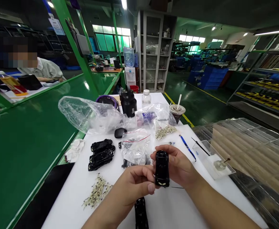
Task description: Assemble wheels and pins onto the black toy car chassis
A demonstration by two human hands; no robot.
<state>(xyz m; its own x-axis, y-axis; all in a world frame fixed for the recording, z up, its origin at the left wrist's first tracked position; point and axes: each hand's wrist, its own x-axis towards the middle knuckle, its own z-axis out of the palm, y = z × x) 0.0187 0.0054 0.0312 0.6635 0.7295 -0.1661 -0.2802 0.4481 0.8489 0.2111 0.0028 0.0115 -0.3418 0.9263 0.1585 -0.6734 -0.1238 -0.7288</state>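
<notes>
A small black toy car body (162, 167) is held upright over the white table, with pale pieces at its lower end. My right hand (177, 163) curls round its right side and top. My left hand (139, 183) is closed, thumb and fingers at the car's lower left edge; the contact is partly hidden. Below the hands lies another black car body (141, 213). Several more black car bodies (101, 155) sit together on the left. A pile of tiny pale, dark-tipped pieces (97, 192) is near my left forearm.
Plastic bags (136, 148) lie ahead, with a second pile of small pieces (165, 132). A blue pen-like tool (187, 147) and a clear tray (217, 165) are rightward. A black bottle (128, 103) and drink cup (177, 111) stand behind. A person (44, 68) sits far left.
</notes>
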